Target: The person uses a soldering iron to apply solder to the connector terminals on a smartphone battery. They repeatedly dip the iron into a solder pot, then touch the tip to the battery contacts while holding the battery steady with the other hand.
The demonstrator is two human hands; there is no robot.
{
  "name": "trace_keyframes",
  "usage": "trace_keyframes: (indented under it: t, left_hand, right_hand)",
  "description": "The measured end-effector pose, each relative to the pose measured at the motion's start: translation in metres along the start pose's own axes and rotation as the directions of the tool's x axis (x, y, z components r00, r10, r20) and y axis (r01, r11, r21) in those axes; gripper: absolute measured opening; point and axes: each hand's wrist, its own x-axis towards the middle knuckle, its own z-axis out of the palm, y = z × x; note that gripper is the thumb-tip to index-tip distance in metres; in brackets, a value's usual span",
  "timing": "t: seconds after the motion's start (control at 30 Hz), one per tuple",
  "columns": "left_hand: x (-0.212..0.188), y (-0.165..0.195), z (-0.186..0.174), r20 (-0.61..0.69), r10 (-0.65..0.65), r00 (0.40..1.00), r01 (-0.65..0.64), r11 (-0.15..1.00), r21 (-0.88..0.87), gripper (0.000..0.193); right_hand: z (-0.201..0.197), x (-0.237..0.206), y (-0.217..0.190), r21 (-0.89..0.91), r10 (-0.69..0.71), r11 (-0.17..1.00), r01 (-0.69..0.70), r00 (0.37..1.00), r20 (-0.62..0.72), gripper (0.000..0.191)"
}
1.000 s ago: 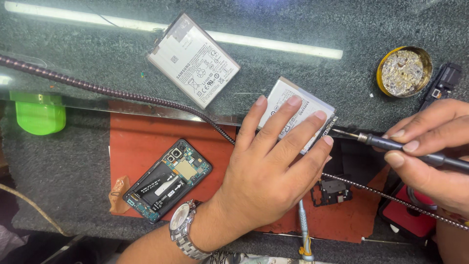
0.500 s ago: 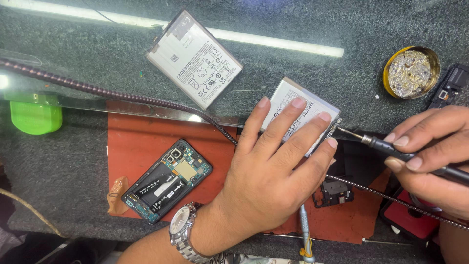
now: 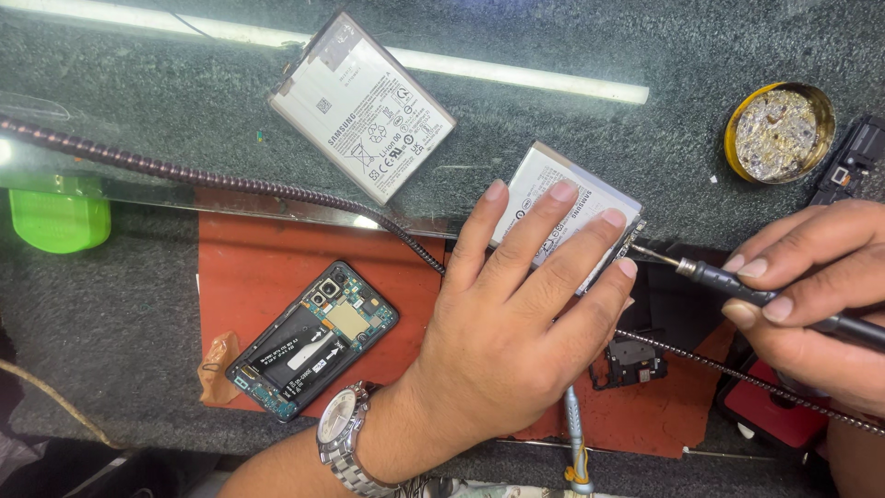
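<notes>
Right of centre on the tabletop (image 3: 138, 323), the left hand (image 3: 516, 323) presses flat, fingers spread, on a thin, puncture-prone battery (image 3: 562, 198), best steadied by its broad face, while the right hand (image 3: 811, 295) pinches a slim soldering iron (image 3: 737, 281) against its corner.

Your only view comes from the camera on your head, looking almost straight down at the desk (image 3: 138, 323) from close above. Your hands fill the lower right of the frame: left hand (image 3: 516, 314) in the centre, right hand (image 3: 811, 295) cut by the right edge.
</notes>
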Motion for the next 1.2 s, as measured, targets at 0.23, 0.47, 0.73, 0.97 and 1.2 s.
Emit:
trace_keyframes:
  t: [0.23,0.47,0.73,0.97,1.2]
  left_hand:
    - [0.0001,0.0003,0.0001,0.003,-0.002,1.000,0.002,1.000,0.000,0.022]
    - [-0.0001,0.0010,0.0006,0.004,-0.014,1.000,0.014,1.000,-0.007,0.021]
    - [-0.0001,0.0005,0.0002,0.013,-0.007,1.000,0.007,1.000,-0.006,0.022]
    - [0.0000,0.0004,0.0009,0.008,-0.010,1.000,0.010,1.000,-0.011,0.021]
    - [-0.0001,0.0011,0.0004,0.012,-0.011,1.000,0.011,1.000,-0.005,0.022]
  right_hand:
    - [-0.0011,0.0008,-0.0022,-0.053,0.012,0.999,-0.011,1.000,0.011,0.027]
    - [-0.0006,0.0039,-0.0030,-0.092,-0.011,0.996,0.012,1.000,0.016,0.028]
    - [-0.0012,0.0028,-0.0028,-0.053,0.001,0.999,0.000,1.000,0.016,0.028]
    - [-0.0019,0.0013,0.0009,-0.039,-0.005,0.999,0.006,1.000,0.018,0.027]
    - [-0.0028,0.0016,0.0018,-0.004,-0.007,1.000,0.007,1.000,0.022,0.027]
